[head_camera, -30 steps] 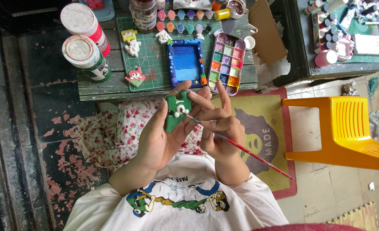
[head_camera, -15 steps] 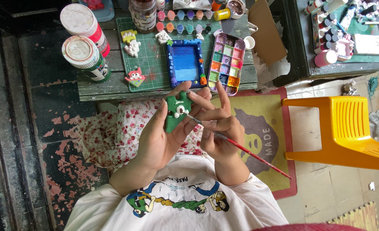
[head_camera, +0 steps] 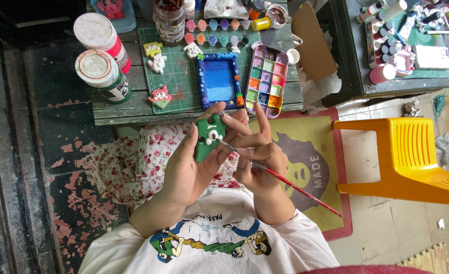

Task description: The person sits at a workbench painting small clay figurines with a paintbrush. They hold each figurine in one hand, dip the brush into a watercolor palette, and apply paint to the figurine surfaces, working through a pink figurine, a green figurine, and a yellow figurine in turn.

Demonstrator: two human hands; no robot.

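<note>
My left hand (head_camera: 186, 165) holds a small green figurine (head_camera: 208, 137) with white eyes, gripped between palm and fingers just below the table edge. My right hand (head_camera: 257, 157) grips a thin red-handled paintbrush (head_camera: 290, 185); its tip touches the figurine's face. The brush handle slants down to the right. Both hands sit over my lap, which is covered in floral cloth (head_camera: 143, 157).
A low wooden table (head_camera: 133, 109) carries a green cutting mat (head_camera: 176, 76), a blue painted frame (head_camera: 218, 81), a paint palette (head_camera: 266, 81), a row of small paint pots (head_camera: 214, 25), two large paint tubs (head_camera: 100, 56) and small figurines (head_camera: 159, 96). A yellow plastic chair (head_camera: 407, 157) stands right.
</note>
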